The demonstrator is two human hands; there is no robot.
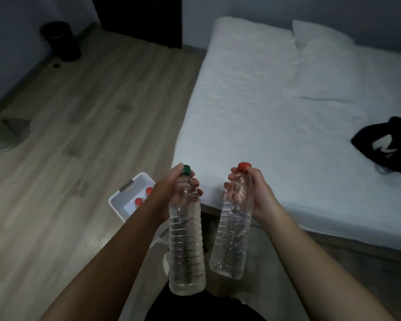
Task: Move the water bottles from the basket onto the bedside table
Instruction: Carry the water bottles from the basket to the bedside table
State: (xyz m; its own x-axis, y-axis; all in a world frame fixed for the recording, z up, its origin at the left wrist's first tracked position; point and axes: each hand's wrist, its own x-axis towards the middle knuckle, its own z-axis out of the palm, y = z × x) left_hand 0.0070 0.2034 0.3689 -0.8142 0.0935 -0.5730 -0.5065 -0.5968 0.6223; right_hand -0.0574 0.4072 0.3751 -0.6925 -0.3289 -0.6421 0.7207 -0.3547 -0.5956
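The left hand (171, 188) grips a green-capped bottle (186, 239) by its neck, and the right hand (255, 193) likewise grips a red-capped bottle (232, 237), both above the white basket (125, 200).

Two clear ribbed bottles are held upright in the air by their necks: green-capped bottle (187, 242) on the left, red-capped bottle (232, 232) on the right; white basket (125, 193) is seen on the floor, two red caps (143, 197) showing inside

Bare forearms, no sleeves; dark garment (206, 306) below.
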